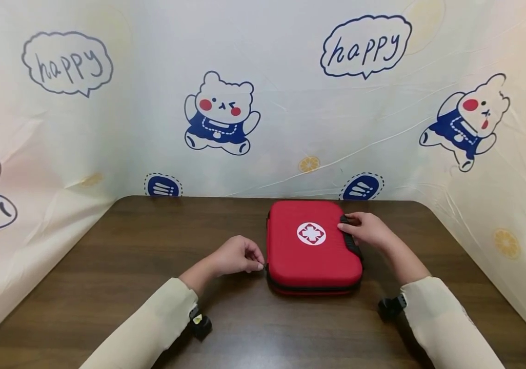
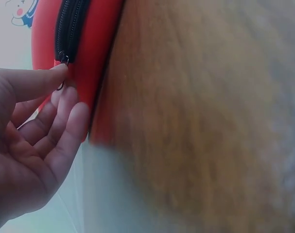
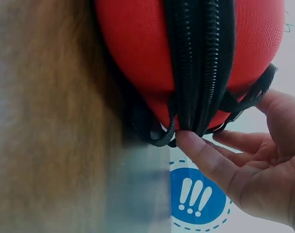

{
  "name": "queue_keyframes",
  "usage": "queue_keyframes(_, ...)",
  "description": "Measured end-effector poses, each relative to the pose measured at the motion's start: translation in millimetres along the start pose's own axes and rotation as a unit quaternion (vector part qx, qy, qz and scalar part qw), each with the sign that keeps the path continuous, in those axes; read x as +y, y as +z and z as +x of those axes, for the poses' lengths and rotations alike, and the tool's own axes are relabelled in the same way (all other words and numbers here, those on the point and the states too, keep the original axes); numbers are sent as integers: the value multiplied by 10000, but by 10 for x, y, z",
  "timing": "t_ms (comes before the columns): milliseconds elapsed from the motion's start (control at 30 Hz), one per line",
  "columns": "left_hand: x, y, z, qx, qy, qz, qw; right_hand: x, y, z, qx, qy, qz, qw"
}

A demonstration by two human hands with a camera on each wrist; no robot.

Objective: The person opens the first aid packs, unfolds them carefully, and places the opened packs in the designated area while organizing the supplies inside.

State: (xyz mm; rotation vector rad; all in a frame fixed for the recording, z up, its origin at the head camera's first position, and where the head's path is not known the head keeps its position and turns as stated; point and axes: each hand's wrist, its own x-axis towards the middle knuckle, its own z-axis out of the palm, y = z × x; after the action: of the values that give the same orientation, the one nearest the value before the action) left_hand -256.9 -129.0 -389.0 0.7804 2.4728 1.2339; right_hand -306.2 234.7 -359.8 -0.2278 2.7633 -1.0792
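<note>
A red first-aid case (image 1: 290,261) with a white cross emblem lies on the table. At its left side my left hand (image 1: 240,256) pinches the zipper pull between thumb and fingertips. In the left wrist view this hand (image 2: 40,131) has the pull (image 2: 60,86) at the end of a black zipper (image 2: 69,29). My right hand (image 1: 366,228) touches the case's right edge by the black handle (image 1: 351,241), one digit over the lid. Seen from the right wrist, its fairly straight fingers (image 3: 205,153) meet the case beside two toothed zipper lines (image 3: 198,58).
The case stands on a dark wooden table (image 1: 152,220) with rounded far corners. Behind it and at both sides hangs a pale cloth (image 1: 281,118) printed with bears and lettering. Small black devices (image 1: 200,326) are strapped at both wrists.
</note>
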Motion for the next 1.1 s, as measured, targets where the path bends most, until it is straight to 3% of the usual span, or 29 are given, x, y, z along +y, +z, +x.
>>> queue_keyframes(133, 21, 10, -35, 94, -40, 234, 9997, 44, 10, -77, -200, -110, 539, 9983)
queue_keyframes(333, 56, 7, -86, 222, -24, 449, 9987, 184, -12, -246, -246, -169, 1580, 9870)
queue_keyframes(567, 141, -29, -111, 570, 33, 753, 9955, 337, -38, -402, -159, -220, 1808, 9831)
queue_keyframes(733, 286, -46, -69, 874, 92, 888, 9922, 398, -86, -485, -162, -34, 1987, 9799)
queue_keyframes(867, 442, -19, -22, 926, 148, 942, 9911, 414, -86, -525, -325, 87, 2460, 9687)
queue_keyframes(967, 562, 25, 19, 937, 219, 1248, 9875, 417, -60, -544, -531, 107, 2794, 9586)
queue_keyframes(1100, 712, 93, 84, 822, 427, 1936, 9767, 416, -20, -560, -748, 34, 3087, 9482)
